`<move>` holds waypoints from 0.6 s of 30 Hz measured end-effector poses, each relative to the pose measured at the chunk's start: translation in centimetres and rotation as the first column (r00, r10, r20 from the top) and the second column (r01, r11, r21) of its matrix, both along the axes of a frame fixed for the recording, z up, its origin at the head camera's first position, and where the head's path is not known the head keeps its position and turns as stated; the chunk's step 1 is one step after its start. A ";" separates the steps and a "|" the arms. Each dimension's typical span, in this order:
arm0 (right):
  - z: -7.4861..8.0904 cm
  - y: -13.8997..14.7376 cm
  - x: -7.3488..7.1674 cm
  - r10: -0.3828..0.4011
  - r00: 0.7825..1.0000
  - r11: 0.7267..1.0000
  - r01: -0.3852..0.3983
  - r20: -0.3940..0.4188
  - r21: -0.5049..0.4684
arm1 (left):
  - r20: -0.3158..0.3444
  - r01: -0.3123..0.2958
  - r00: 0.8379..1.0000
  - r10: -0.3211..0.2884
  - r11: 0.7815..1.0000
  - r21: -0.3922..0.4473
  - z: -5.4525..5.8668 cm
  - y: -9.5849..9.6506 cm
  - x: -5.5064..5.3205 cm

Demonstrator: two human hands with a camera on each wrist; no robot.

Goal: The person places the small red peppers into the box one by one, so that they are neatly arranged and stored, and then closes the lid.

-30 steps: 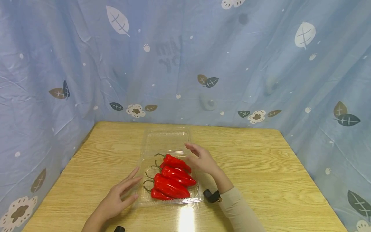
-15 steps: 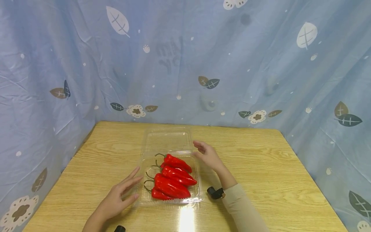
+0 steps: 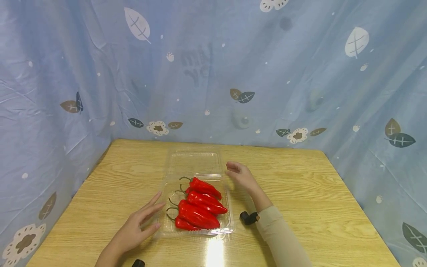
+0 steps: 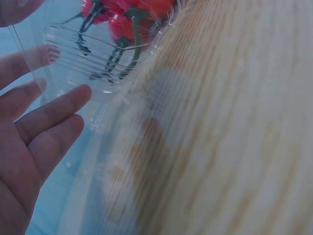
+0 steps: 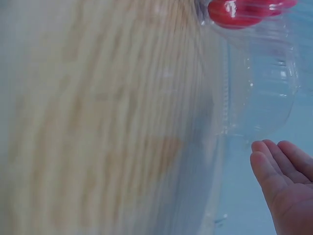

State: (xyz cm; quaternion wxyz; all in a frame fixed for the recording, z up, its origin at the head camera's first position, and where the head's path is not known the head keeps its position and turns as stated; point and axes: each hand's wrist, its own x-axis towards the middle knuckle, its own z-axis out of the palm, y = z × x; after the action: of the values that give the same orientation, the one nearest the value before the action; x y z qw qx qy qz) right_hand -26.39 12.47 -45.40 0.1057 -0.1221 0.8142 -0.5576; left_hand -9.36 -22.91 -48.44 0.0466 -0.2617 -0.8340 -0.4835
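Note:
Several red peppers [image 3: 199, 215] with green stems lie side by side in a clear plastic box [image 3: 213, 232], stems pointing left. The box's hinged lid [image 3: 195, 161] is folded back flat behind it. My left hand [image 3: 136, 224] is at the box's left side, fingers loosely spread; the left wrist view shows its fingers [image 4: 61, 110] close to the clear wall, and whether they touch it I cannot tell. Off the box's right back corner hovers my right hand [image 3: 244, 178], fingers loosely extended and holding nothing. Pepper stems [image 4: 134, 41] show through the plastic in the left wrist view.
Everything stands on a light wood-grain table [image 3: 293, 193]. A blue curtain [image 3: 213, 74] with leaf and flower prints surrounds its back and sides. A black wrist device [image 3: 248, 218] sits by the right sleeve [image 3: 281, 235].
My right hand has drawn away to the right, from above the box's right side to a spot beside it. The left hand, the box and the peppers stay put.

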 end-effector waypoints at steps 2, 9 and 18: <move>0.0 -0.1 -0.2 0.000 1.000 1.000 0.000 0.010 0.002 | 0.009 -0.005 1.000 0.005 1.000 -0.001 0.1 0.0 0.0; -0.1 -0.5 -1.1 0.016 0.999 0.999 -0.017 0.029 0.038 | -0.003 -0.017 1.000 0.017 1.000 -0.021 -0.1 0.0 0.1; -0.2 -1.1 -1.8 0.027 0.996 1.000 -0.028 0.086 0.011 | 0.013 -0.018 1.000 0.018 1.000 -0.015 0.1 0.1 0.1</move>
State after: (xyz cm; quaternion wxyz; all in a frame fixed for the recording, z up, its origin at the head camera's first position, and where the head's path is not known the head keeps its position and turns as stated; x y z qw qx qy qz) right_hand -28.18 11.40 -45.61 0.1493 -0.1087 0.8106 -0.5557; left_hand -9.28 -22.77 -48.35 0.0435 -0.2511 -0.8402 -0.4786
